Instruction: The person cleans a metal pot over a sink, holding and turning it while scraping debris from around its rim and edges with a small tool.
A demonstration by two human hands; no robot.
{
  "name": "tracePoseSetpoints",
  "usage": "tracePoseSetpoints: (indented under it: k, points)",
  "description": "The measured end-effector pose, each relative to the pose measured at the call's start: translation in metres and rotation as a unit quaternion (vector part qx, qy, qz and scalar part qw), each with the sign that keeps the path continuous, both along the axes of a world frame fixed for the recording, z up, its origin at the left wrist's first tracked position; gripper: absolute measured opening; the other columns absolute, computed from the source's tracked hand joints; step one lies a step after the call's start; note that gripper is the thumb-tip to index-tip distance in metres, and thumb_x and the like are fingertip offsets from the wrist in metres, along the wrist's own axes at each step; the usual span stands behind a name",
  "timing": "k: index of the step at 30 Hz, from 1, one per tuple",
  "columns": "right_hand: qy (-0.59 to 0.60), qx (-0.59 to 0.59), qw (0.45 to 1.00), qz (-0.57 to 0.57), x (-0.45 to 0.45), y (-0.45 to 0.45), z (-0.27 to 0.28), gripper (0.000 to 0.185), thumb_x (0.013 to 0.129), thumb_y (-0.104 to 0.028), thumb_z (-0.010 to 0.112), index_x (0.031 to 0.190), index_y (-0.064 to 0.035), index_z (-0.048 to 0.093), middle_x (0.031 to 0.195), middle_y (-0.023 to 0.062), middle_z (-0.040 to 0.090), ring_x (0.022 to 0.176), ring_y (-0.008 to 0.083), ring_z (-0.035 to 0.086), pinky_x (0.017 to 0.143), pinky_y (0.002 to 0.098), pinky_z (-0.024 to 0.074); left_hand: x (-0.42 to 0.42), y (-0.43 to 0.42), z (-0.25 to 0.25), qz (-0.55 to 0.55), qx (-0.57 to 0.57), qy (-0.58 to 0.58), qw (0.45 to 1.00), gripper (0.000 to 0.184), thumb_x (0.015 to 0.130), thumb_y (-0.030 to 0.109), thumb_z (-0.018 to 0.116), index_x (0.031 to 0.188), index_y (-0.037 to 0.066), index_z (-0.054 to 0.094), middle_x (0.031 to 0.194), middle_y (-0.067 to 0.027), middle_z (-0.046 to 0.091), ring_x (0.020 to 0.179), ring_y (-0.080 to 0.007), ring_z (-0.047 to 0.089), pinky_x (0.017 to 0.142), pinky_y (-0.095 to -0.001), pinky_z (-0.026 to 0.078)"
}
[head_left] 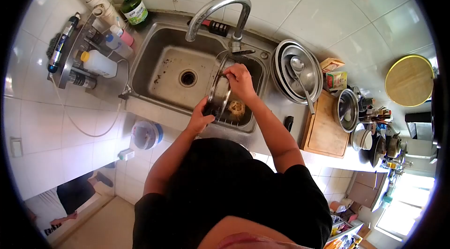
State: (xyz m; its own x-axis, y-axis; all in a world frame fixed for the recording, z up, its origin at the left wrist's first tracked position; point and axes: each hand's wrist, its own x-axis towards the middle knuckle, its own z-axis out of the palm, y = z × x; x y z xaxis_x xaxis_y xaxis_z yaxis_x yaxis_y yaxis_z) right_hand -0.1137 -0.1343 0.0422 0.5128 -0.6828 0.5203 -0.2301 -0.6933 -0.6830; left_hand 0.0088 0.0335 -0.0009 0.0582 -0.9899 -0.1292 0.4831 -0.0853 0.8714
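Note:
Over the right side of the sink, a shiny steel bowl is tilted on its edge. My right hand is closed on its upper rim, while my left hand grips its lower end with the thumb toward me. The inside of the bowl is partly hidden by its tilt and my hands. Just right of it, a tan, crumpled scrubber-like clump sits on a wire rack in the smaller sink basin. A chrome faucet arches above the larger basin; no water stream is visible.
Stacked steel basins with a ladle stand right of the sink, beside a wooden cutting board. A green pump bottle and other bottles stand left. At lower left, another person is partly visible.

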Motion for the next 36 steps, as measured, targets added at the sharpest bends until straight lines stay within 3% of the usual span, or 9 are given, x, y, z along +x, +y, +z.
tracePoseSetpoints:
  k: [4,7,11,14,17,23,26,32,36]
  points:
    - [0.013,-0.025,0.999,0.046,0.005,0.012,0.003,0.014,0.068,0.008,0.058,0.074,-0.0032,0.062,0.068,0.0123,0.055,0.070,0.0323,0.053,0.064,0.0411,0.0438,0.001,0.001,-0.003,0.013,0.001,-0.019,1.000,0.071,0.063,-0.003,0.055,0.132,-0.001,0.040,0.118,-0.0058,0.053,0.108,-0.0159,0.051,0.096,-0.0292,0.037]
    - [-0.002,-0.009,1.000,-0.009,0.007,0.004,-0.001,0.013,0.068,0.008,0.058,0.072,-0.0032,0.061,0.067,0.0123,0.054,0.070,0.0322,0.053,0.064,0.0418,0.0438,0.000,0.001,0.002,0.019,0.004,-0.013,1.000,0.071,0.063,-0.004,0.055,0.132,-0.001,0.040,0.117,-0.0056,0.053,0.108,-0.0156,0.051,0.096,-0.0291,0.037]
    - [0.030,-0.051,0.995,0.079,0.009,0.011,0.007,0.014,0.064,0.009,0.058,0.070,-0.0036,0.060,0.067,0.0121,0.055,0.069,0.0328,0.053,0.063,0.0419,0.0430,0.004,0.000,-0.006,0.007,0.003,-0.012,1.000,0.070,0.063,-0.004,0.054,0.131,0.000,0.041,0.116,-0.0049,0.054,0.107,-0.0149,0.051,0.095,-0.0279,0.038]
    - [0.004,-0.026,0.999,0.028,0.010,0.003,0.008,0.014,0.062,0.009,0.057,0.069,-0.0037,0.059,0.065,0.0126,0.055,0.068,0.0332,0.053,0.062,0.0419,0.0428,0.006,-0.001,0.001,-0.009,-0.001,-0.008,1.000,0.068,0.063,-0.005,0.053,0.130,0.000,0.041,0.115,-0.0044,0.055,0.106,-0.0143,0.052,0.094,-0.0271,0.038]
    - [0.003,-0.048,0.994,0.095,0.012,0.006,0.002,0.015,0.061,0.009,0.057,0.067,-0.0047,0.058,0.064,0.0122,0.055,0.068,0.0335,0.053,0.062,0.0422,0.0425,0.003,0.002,-0.006,0.004,-0.016,-0.005,1.000,0.067,0.063,-0.005,0.053,0.130,0.000,0.042,0.114,-0.0041,0.055,0.105,-0.0138,0.052,0.094,-0.0268,0.038]
    - [0.007,-0.050,0.998,0.042,0.012,-0.001,0.005,0.016,0.061,0.008,0.057,0.067,-0.0065,0.059,0.064,0.0106,0.056,0.066,0.0343,0.053,0.060,0.0432,0.0423,0.004,-0.001,-0.005,0.010,-0.019,-0.009,1.000,0.068,0.063,-0.004,0.055,0.130,-0.001,0.043,0.115,-0.0036,0.055,0.105,-0.0138,0.051,0.094,-0.0275,0.038]
    - [0.029,-0.078,0.992,0.097,0.016,0.014,0.005,0.015,0.061,0.008,0.056,0.067,-0.0052,0.059,0.065,0.0112,0.057,0.067,0.0344,0.054,0.060,0.0441,0.0430,0.006,0.000,-0.012,0.005,-0.022,-0.011,1.000,0.068,0.063,-0.003,0.055,0.130,0.000,0.043,0.115,-0.0037,0.054,0.106,-0.0142,0.051,0.095,-0.0277,0.038]
    - [0.024,-0.029,0.997,0.069,0.014,0.001,0.005,0.016,0.061,0.007,0.056,0.068,-0.0064,0.059,0.067,0.0105,0.056,0.071,0.0332,0.054,0.064,0.0441,0.0433,0.003,0.002,0.000,0.022,-0.013,-0.024,0.999,0.068,0.063,-0.004,0.054,0.129,0.000,0.043,0.114,-0.0034,0.054,0.104,-0.0144,0.051,0.093,-0.0275,0.039]
    - [0.049,-0.066,0.991,0.108,0.016,0.007,0.001,0.017,0.062,0.008,0.055,0.069,-0.0072,0.059,0.067,0.0106,0.056,0.071,0.0331,0.054,0.063,0.0429,0.0432,0.005,0.000,0.002,0.005,-0.007,-0.009,1.000,0.067,0.062,-0.004,0.053,0.128,0.000,0.044,0.112,-0.0029,0.055,0.102,-0.0138,0.051,0.091,-0.0264,0.039]
